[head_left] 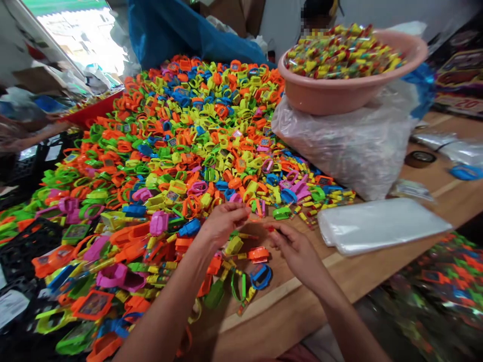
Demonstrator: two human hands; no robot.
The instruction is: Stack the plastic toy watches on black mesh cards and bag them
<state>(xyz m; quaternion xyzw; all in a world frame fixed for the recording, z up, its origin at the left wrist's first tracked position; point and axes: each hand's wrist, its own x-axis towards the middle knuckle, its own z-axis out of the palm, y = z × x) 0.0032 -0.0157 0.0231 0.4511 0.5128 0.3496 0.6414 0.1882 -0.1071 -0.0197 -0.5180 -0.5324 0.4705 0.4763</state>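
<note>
black plastic crate (28, 251) at near left, partly under a broad heap of bright plastic toy watches (169, 141) spread across the desk (287, 301) towards the far side. the left hand (222, 223) lies at the heap's near edge, fingers loosely curled; whether it grasps anything cannot be told. the right hand (298, 251) is just beside it, fingertips pinched on a small red-and-yellow item (269, 228). an orange toy watch (258, 255) and a blue toy watch (261, 276) lie on the wood below the hands. farther right, a pink basin (339, 95) of wrapped sweets (345, 55) rests on a bulging clear plastic sack (339, 156). a flat stack of clear plastic bags (381, 223) lies nearer, and a roll of tape (420, 158) lies at far right.
</note>
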